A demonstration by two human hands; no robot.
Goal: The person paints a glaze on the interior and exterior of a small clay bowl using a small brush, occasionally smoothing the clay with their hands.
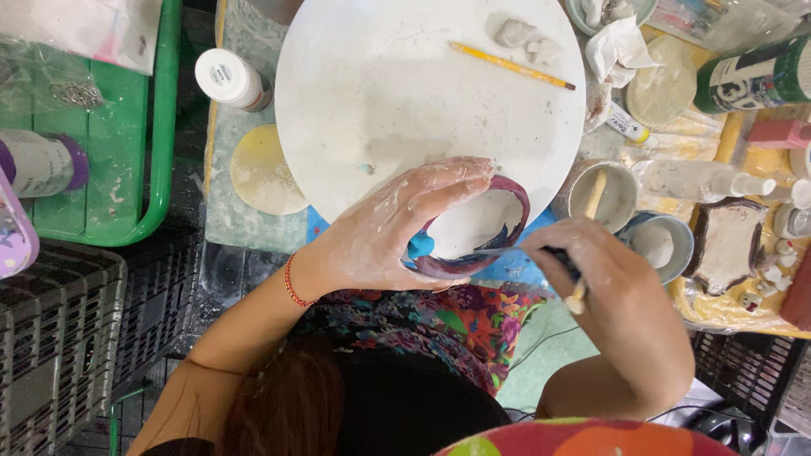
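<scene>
From the head view, your left hand (384,228) is smeared with pale clay and its grip is wrapped around the rim of a small bowl (481,228), thumb beneath and fingers (460,173) curled over the top edge. The bowl sits at the near edge of the round white board (380,84), tilted toward you, its outside dark red and purple, its inside whitish with a blue patch at the left. Your right hand (612,291) has its grip closed on a thin brush (574,283), whose tip reaches the bowl's near rim. On the board's far side lie a yellow pencil (511,65) and two grey clay lumps (525,40). To your right, two cups (629,215) stand on the cluttered surface (726,312), one with a stick in it.
</scene>
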